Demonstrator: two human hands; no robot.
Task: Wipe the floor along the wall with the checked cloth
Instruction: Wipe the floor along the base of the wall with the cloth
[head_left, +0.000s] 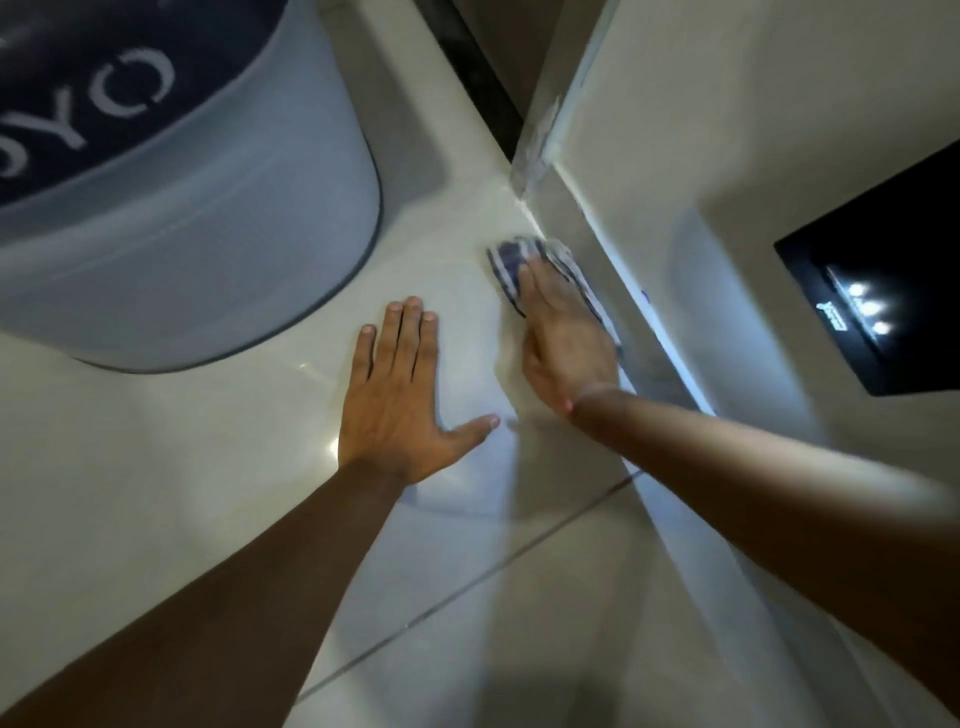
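While we are kneeling low over the tiles, we are reading the scene from our own forearms outward.

Floor, near zone: we are looking across pale glossy floor crossed by a dark grout line; we cannot judge from its shine which parts are already wiped.

Left hand: our left hand is resting flat on the tile, fingers straight and lightly spread, thumb out to the side; it is holding nothing and appears to be propping us up.

Right hand: our right hand is pressing palm-down, fingers extended rather than curled; it is pinning the cloth to the floor, not gripping it.

Checked cloth: the checked cloth is lying bunched under and ahead of the right fingertips, touching the foot of the wall, just short of the corner.

Progress: we are judging the stroke as mid-course; the short strip up to the corner is remaining, and the strip trailing back beside our right forearm is not readable as done or undone.

Beyond: a grey round mat is lying well left of the cloth.
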